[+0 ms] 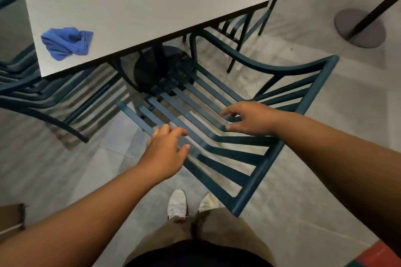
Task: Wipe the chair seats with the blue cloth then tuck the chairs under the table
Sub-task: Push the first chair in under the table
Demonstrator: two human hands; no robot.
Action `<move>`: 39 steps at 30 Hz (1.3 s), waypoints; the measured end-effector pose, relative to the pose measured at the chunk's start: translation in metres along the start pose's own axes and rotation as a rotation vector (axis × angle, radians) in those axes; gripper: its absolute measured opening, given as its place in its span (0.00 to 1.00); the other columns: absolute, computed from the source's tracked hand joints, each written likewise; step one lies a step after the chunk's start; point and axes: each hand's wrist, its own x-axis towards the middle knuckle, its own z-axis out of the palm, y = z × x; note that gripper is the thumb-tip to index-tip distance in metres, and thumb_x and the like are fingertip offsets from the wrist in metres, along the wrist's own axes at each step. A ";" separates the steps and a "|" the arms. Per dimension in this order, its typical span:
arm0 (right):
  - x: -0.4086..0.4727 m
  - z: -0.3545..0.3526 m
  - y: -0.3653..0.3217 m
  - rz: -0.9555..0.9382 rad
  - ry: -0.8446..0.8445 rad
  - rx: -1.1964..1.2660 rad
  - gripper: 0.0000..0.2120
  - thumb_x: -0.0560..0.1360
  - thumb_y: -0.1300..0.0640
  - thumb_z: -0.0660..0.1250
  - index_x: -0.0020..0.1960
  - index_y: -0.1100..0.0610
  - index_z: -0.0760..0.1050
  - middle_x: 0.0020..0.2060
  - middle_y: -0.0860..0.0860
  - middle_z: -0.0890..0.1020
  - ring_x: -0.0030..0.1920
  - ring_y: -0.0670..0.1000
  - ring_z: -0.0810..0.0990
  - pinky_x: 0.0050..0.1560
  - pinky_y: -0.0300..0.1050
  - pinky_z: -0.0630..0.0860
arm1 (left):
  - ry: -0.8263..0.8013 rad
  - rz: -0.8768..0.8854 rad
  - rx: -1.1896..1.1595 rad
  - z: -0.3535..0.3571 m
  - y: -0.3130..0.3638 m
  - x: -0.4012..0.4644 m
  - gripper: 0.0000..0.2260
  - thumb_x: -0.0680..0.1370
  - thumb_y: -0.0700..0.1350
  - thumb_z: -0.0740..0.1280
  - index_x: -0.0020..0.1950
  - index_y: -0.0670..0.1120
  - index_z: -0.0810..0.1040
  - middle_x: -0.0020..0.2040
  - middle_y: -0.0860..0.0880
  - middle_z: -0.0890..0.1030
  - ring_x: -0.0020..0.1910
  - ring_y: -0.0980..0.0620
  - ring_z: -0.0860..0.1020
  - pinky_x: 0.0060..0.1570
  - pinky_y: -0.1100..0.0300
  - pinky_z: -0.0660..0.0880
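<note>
My left hand (166,154) and right hand (249,118) hover, fingers spread, over the teal slatted chair (271,154). The blue cloth (67,42) lies crumpled far beyond my left fingertips

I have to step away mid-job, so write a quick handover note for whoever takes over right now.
Left hand: open, empty, fingers over the left seat slats of the near chair.
Right hand: open, empty, fingers on the seat slats near the backrest.
Blue cloth: crumpled on the table near its left corner, in neither hand.
Near chair is pulled out, only its front under the table. Another chair sits at left, one more at the far side.
Left: tuck the near chair in. Whether the seats are wiped cannot be told.
</note>
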 end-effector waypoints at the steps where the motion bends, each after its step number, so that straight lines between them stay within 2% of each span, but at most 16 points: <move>1: -0.003 -0.005 0.006 0.004 0.013 -0.012 0.27 0.77 0.43 0.71 0.73 0.43 0.71 0.67 0.50 0.78 0.63 0.53 0.79 0.60 0.49 0.77 | -0.020 0.001 -0.016 0.003 0.008 0.002 0.16 0.79 0.56 0.66 0.66 0.60 0.71 0.61 0.55 0.70 0.59 0.54 0.68 0.60 0.52 0.72; 3: -0.010 -0.012 0.019 -0.004 0.022 -0.045 0.27 0.76 0.41 0.72 0.73 0.43 0.71 0.67 0.48 0.78 0.62 0.51 0.79 0.62 0.50 0.77 | -0.055 0.005 -0.029 0.008 0.024 0.004 0.16 0.79 0.56 0.66 0.67 0.60 0.71 0.63 0.54 0.70 0.62 0.51 0.69 0.62 0.48 0.73; 5: -0.015 -0.016 0.031 -0.020 0.004 -0.095 0.27 0.76 0.40 0.71 0.73 0.43 0.71 0.67 0.47 0.78 0.62 0.50 0.78 0.61 0.48 0.76 | -0.067 -0.019 -0.041 0.015 0.038 0.001 0.17 0.79 0.57 0.66 0.67 0.60 0.70 0.64 0.53 0.70 0.64 0.49 0.69 0.63 0.44 0.73; 8: -0.021 -0.022 0.053 -0.064 -0.047 -0.162 0.24 0.77 0.42 0.71 0.72 0.43 0.72 0.67 0.46 0.78 0.62 0.48 0.77 0.57 0.43 0.74 | -0.067 -0.058 -0.056 0.024 0.060 -0.005 0.16 0.79 0.57 0.65 0.66 0.60 0.71 0.64 0.53 0.72 0.65 0.50 0.69 0.63 0.44 0.73; 10: -0.022 -0.030 0.068 -0.107 -0.087 -0.157 0.24 0.77 0.42 0.71 0.71 0.42 0.72 0.66 0.46 0.78 0.62 0.48 0.77 0.58 0.44 0.74 | -0.047 -0.098 -0.075 0.031 0.076 -0.009 0.15 0.79 0.57 0.66 0.65 0.60 0.72 0.62 0.54 0.72 0.65 0.50 0.70 0.62 0.45 0.74; 13: -0.026 -0.050 0.086 -0.182 -0.097 -0.173 0.24 0.76 0.42 0.71 0.71 0.41 0.73 0.64 0.46 0.79 0.61 0.48 0.78 0.62 0.48 0.76 | 0.025 -0.192 -0.135 0.041 0.101 -0.020 0.13 0.80 0.56 0.66 0.63 0.59 0.74 0.59 0.55 0.74 0.61 0.52 0.73 0.60 0.48 0.76; 15: -0.032 -0.061 0.098 -0.236 -0.110 -0.186 0.24 0.77 0.43 0.71 0.71 0.42 0.73 0.62 0.46 0.80 0.57 0.47 0.80 0.59 0.48 0.79 | 0.081 -0.247 -0.149 0.046 0.121 -0.026 0.12 0.80 0.55 0.66 0.62 0.57 0.75 0.57 0.55 0.75 0.57 0.54 0.76 0.57 0.51 0.77; 19: -0.046 -0.082 0.120 -0.325 -0.169 -0.305 0.26 0.74 0.36 0.70 0.70 0.43 0.74 0.58 0.45 0.81 0.55 0.46 0.79 0.59 0.50 0.79 | 0.143 -0.322 -0.208 0.054 0.160 -0.038 0.11 0.79 0.59 0.65 0.59 0.57 0.77 0.53 0.56 0.77 0.50 0.58 0.76 0.51 0.54 0.78; 21: -0.046 -0.094 0.132 -0.347 -0.194 -0.431 0.28 0.73 0.35 0.71 0.69 0.43 0.74 0.55 0.43 0.80 0.53 0.45 0.79 0.58 0.49 0.78 | 0.101 -0.313 -0.190 0.059 0.180 -0.041 0.17 0.76 0.66 0.64 0.60 0.59 0.76 0.53 0.57 0.76 0.50 0.58 0.76 0.51 0.54 0.78; 25: -0.037 -0.115 0.157 -0.313 -0.149 -0.693 0.25 0.71 0.38 0.74 0.66 0.41 0.75 0.53 0.42 0.78 0.53 0.47 0.76 0.58 0.50 0.76 | -0.031 -0.324 0.011 0.081 0.215 -0.032 0.39 0.64 0.80 0.62 0.68 0.59 0.69 0.58 0.54 0.73 0.56 0.51 0.74 0.54 0.49 0.77; 27: -0.030 -0.122 0.166 -0.284 -0.090 -0.814 0.26 0.71 0.37 0.74 0.66 0.41 0.75 0.54 0.44 0.78 0.55 0.49 0.76 0.58 0.51 0.75 | -0.028 -0.347 0.145 0.098 0.226 -0.020 0.42 0.62 0.81 0.61 0.67 0.56 0.69 0.59 0.51 0.73 0.57 0.47 0.74 0.52 0.48 0.76; 29: -0.022 -0.127 0.169 -0.232 -0.058 -0.852 0.25 0.70 0.36 0.74 0.64 0.41 0.76 0.52 0.45 0.79 0.53 0.49 0.77 0.53 0.50 0.75 | 0.028 -0.369 0.227 0.114 0.232 -0.010 0.38 0.65 0.80 0.61 0.63 0.54 0.71 0.56 0.50 0.74 0.55 0.47 0.74 0.48 0.49 0.75; 31: -0.018 -0.129 0.170 -0.184 -0.058 -0.822 0.21 0.71 0.35 0.73 0.61 0.41 0.78 0.48 0.43 0.80 0.49 0.48 0.78 0.51 0.49 0.78 | 0.107 -0.367 0.247 0.124 0.230 -0.004 0.28 0.73 0.73 0.62 0.60 0.52 0.74 0.51 0.51 0.72 0.54 0.47 0.73 0.44 0.50 0.73; 33: -0.017 -0.127 0.173 -0.216 -0.029 -0.834 0.15 0.73 0.36 0.71 0.57 0.40 0.81 0.42 0.41 0.80 0.44 0.46 0.78 0.48 0.48 0.79 | 0.164 -0.327 0.252 0.129 0.224 -0.003 0.20 0.78 0.66 0.61 0.58 0.51 0.76 0.46 0.52 0.68 0.52 0.47 0.73 0.42 0.51 0.70; 36: -0.025 -0.121 0.177 -0.282 0.014 -0.851 0.11 0.76 0.38 0.69 0.55 0.41 0.82 0.38 0.40 0.79 0.40 0.44 0.78 0.43 0.44 0.78 | 0.185 -0.266 0.248 0.132 0.215 -0.009 0.17 0.80 0.63 0.61 0.56 0.52 0.77 0.44 0.54 0.67 0.48 0.50 0.71 0.41 0.54 0.69; 39: -0.032 -0.107 0.171 -0.325 -0.053 -0.887 0.12 0.76 0.37 0.67 0.52 0.41 0.82 0.38 0.41 0.80 0.41 0.44 0.79 0.46 0.45 0.81 | 0.182 -0.227 0.256 0.132 0.198 -0.028 0.16 0.79 0.64 0.61 0.55 0.54 0.77 0.43 0.55 0.68 0.44 0.54 0.67 0.39 0.56 0.68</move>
